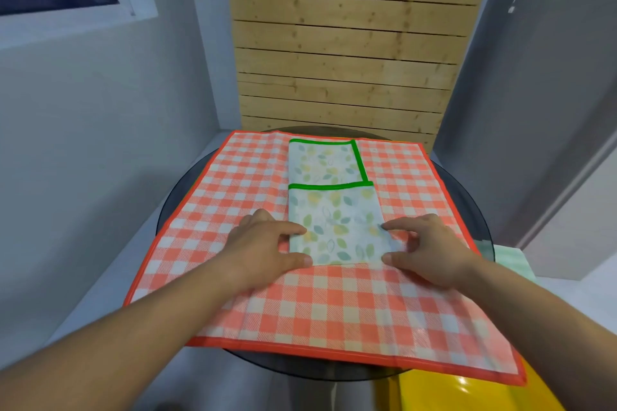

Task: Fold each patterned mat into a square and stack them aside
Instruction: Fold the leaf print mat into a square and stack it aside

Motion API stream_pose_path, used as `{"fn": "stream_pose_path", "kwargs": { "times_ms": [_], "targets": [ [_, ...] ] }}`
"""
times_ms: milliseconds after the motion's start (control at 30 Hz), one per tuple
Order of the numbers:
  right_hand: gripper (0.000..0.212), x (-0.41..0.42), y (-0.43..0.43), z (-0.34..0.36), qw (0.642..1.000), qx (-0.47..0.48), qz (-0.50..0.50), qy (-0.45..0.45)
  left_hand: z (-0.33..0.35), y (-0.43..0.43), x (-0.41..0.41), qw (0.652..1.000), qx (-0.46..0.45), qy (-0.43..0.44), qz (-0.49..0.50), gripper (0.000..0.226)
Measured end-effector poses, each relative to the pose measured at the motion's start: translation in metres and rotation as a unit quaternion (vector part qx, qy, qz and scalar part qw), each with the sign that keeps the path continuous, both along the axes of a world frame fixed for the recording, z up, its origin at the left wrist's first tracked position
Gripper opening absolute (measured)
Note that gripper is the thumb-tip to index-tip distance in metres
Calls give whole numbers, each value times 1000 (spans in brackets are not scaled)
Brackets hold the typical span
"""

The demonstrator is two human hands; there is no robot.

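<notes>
A leaf-patterned mat (pixel 337 210) with a green border lies folded into a narrow strip on a large red-checkered mat (pixel 233 183). Its near part is doubled over, and the green edge of that flap runs across the strip's middle. The checkered mat is spread flat over a round dark table (pixel 467 207). My left hand (pixel 263 243) rests on the flap's left edge, with forefinger and thumb laid on the fabric. My right hand (pixel 427 247) touches the flap's right edge the same way. Neither hand lifts the cloth.
A yellow object (pixel 467 394) sits below the table's near right edge. A pale green item (pixel 510 260) lies just off the table to the right. A wooden slat wall (pixel 347 53) stands close behind the table, with grey walls on both sides.
</notes>
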State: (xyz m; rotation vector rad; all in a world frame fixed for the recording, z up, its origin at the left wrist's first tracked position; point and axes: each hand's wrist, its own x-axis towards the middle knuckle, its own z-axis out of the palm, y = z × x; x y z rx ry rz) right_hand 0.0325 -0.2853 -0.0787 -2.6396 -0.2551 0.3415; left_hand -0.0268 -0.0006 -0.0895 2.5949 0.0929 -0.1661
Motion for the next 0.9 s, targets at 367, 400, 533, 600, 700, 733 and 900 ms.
{"fn": "stream_pose_path", "kwargs": {
  "times_ms": [367,400,533,600,700,733,900],
  "targets": [
    [42,-11,14,9,985,61,95,-134,13,-1,-2,994,35,-51,-92,76],
    [38,-13,17,10,982,57,114,-136,13,-3,-3,991,46,-60,-113,75],
    [31,-12,21,4,981,46,140,-124,7,-5,1,987,48,-56,-140,71],
    [34,-10,20,1,981,48,143,-124,4,-4,2,988,40,-54,-139,69],
    [39,-6,15,-3,974,19,170,-150,3,-2,2,988,42,-55,-141,66],
    [40,-6,14,-4,967,-1,189,-170,3,-1,2,988,40,-54,-141,65],
    [48,-11,13,-5,939,-45,243,-241,6,-1,0,989,28,-41,-137,66]
  ]
}}
